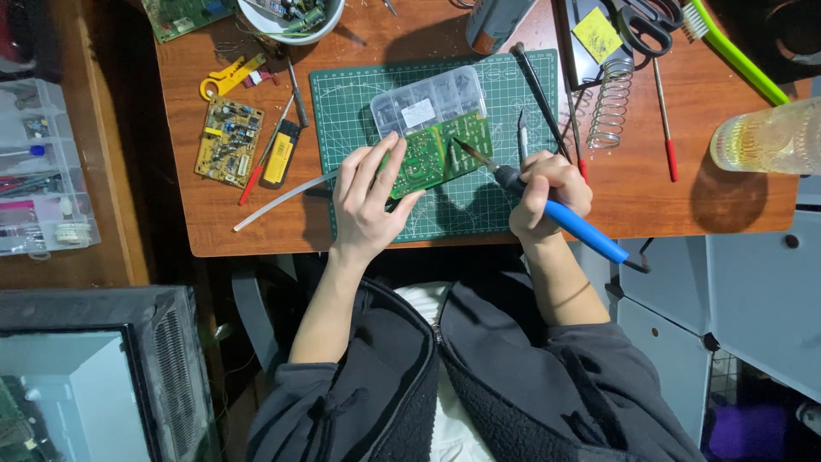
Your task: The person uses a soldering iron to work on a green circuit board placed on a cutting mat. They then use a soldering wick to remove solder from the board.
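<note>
Clear lidded parts box (429, 101) at twelve o'clock; left hand (366, 201) pinches the green circuit board (436, 154), right hand (547, 192) clenches the blue soldering iron (547, 205).

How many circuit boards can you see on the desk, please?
3: a green circuit board under the left hand, a yellow one at left, another green one cut off at the top edge.

The left hand (366, 201) hides part of the green circuit board (440, 154); the white bowl (291, 21) is cut off at the top edge.
</note>
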